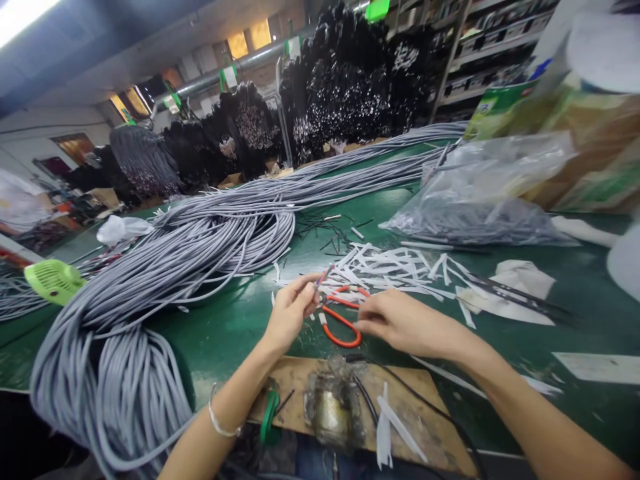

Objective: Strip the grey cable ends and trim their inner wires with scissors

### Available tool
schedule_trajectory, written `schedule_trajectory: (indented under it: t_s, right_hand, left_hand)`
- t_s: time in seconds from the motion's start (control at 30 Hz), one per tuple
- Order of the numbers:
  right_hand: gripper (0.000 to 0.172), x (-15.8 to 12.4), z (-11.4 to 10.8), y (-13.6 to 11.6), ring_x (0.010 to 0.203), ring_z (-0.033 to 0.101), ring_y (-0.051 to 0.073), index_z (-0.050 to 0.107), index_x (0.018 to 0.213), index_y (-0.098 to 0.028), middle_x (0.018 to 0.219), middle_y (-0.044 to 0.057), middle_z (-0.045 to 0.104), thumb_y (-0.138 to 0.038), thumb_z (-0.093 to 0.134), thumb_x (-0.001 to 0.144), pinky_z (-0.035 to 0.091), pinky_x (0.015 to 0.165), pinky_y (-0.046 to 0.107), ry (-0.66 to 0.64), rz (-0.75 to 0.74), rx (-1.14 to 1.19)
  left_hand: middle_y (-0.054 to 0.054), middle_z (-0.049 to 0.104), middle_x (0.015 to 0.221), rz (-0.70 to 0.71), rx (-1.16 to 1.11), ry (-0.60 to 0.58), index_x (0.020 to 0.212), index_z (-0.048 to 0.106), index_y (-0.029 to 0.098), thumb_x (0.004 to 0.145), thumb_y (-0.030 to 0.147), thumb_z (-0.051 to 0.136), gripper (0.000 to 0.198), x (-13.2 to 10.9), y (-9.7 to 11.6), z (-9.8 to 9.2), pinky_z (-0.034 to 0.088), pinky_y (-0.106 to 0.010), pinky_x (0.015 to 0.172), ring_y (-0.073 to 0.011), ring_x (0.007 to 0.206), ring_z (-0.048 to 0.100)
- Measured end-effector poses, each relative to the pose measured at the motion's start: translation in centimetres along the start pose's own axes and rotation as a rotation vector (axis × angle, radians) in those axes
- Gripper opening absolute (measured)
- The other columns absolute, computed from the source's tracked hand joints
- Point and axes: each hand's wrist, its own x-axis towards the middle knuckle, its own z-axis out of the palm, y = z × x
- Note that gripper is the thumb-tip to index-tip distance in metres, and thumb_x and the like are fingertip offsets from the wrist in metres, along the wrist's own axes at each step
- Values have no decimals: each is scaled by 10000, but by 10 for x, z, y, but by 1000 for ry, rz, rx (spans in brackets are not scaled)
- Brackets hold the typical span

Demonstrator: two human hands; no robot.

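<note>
My left hand (293, 310) is closed in a pinch round the end of a cable (323, 277) with thin reddish and bluish wires showing. Just to its right are scissors (345, 343) with red-orange loop handles, their blades hidden near my left fingers. My right hand (393, 320) has curled fingers at the handles' right side, and part of the upper loop runs behind them. White paper-like strips (385, 267) lie scattered on the green table (225, 347) beyond both hands.
A thick bundle of grey cables (200, 247) spreads across the left and back. A clear plastic bag (490, 193) stands at right, with black tweezers-like tools (515, 293) nearer. In front, a small machine (330, 407) sits on a wooden board (420, 400). A green fan (57, 280) is at left.
</note>
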Motion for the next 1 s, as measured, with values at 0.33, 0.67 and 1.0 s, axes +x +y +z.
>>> schedule_trajectory:
  t_s: [0.33, 0.67, 1.0]
  right_hand:
    - [215, 23, 37, -7, 878, 574, 239, 644, 896, -100, 923, 143, 645, -110, 525, 716, 407, 723, 283, 193, 152, -352]
    - [116, 22, 24, -8, 604, 524, 127, 542, 742, -166, 704, 31, 594, -126, 437, 712, 388, 573, 219, 481, 37, -39]
    - [114, 19, 20, 11, 763, 551, 235, 566, 729, -153, 813, 107, 596, -226, 615, 656, 409, 694, 327, 552, 222, -349]
  left_hand:
    - [27, 513, 648, 1, -80, -48, 792, 551, 183, 654, 331, 701, 252, -1, 9, -6, 255, -164, 452, -52, 511, 373]
    - [14, 407, 566, 482, 93, 10, 514, 449, 160, 709, 440, 634, 388, -1, 6, -14, 318, -213, 494, -100, 567, 411]
    - [1, 450, 635, 648, 285, 149, 547, 506, 165, 796, 239, 541, 262, -2, 10, -20, 372, -252, 628, -117, 636, 439]
